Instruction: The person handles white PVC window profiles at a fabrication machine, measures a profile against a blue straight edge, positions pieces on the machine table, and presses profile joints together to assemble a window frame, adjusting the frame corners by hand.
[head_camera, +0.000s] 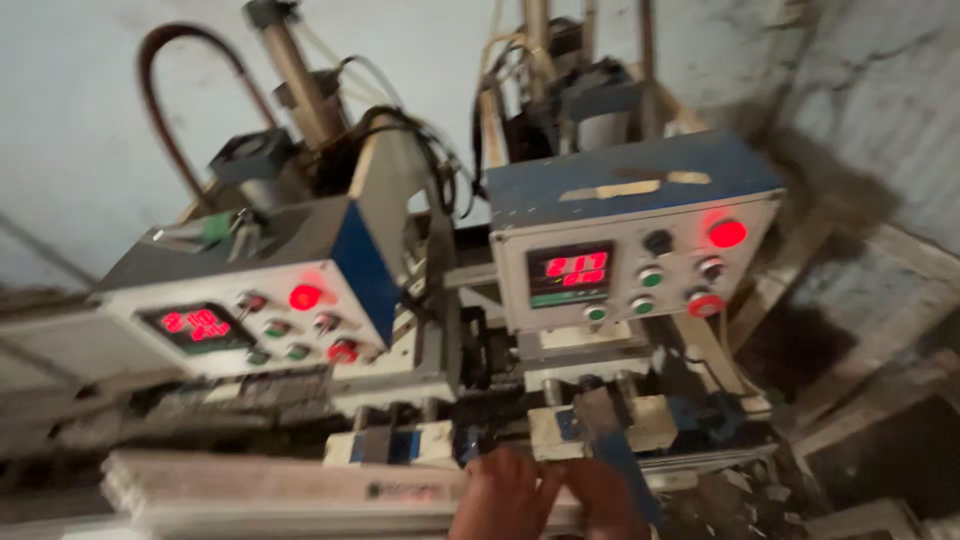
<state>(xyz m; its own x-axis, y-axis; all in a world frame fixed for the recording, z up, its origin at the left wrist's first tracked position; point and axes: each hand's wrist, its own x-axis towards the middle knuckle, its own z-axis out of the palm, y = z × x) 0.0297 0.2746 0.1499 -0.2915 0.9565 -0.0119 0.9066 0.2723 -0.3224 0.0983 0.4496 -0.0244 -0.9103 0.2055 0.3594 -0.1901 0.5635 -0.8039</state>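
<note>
White profile bar (270, 485) lies under both hands (545, 495) at the machine's (560, 400) edge; grip unclear.

My single head-worn view tilts, looking forward and slightly down, close to the twin control boxes (440, 290), hands (545, 497) at the bottom edge.

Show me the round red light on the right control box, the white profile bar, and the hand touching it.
Round red light (727, 233), head view, its centre.
White profile bar (270, 478), head view, top face.
Hand (505, 497), head view, its back.
</note>
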